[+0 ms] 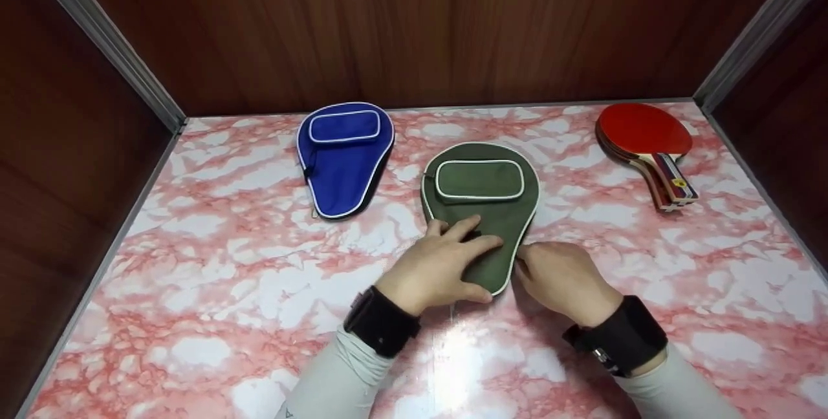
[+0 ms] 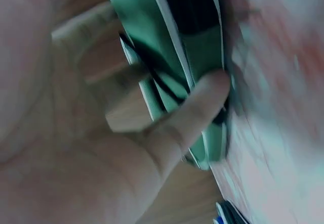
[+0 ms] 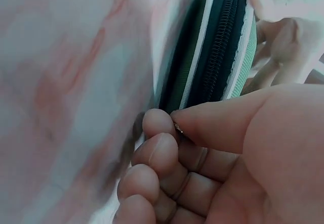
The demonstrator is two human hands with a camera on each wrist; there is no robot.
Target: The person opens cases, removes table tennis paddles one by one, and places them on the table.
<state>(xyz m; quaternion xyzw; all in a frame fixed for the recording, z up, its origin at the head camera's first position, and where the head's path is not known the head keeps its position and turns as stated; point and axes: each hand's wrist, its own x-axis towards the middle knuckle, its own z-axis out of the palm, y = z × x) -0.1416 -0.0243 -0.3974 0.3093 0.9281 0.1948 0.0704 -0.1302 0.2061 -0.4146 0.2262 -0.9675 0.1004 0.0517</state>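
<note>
A green table tennis bat case with white piping lies flat, its narrow end toward me. Spread over its lower half is my left hand, thumb at the narrow end. In the left wrist view one finger presses the case's side edge. My right hand is at the case's right edge, fingers curled. In the right wrist view, thumb and forefinger pinch a small metal zipper pull, mostly hidden by the fingertips. The black zipper beyond them has its teeth joined.
A blue bat case lies at the back left. Several red table tennis bats are stacked at the back right, handles toward me. Dark wooden panels wall in the pink marbled tabletop behind and at both sides.
</note>
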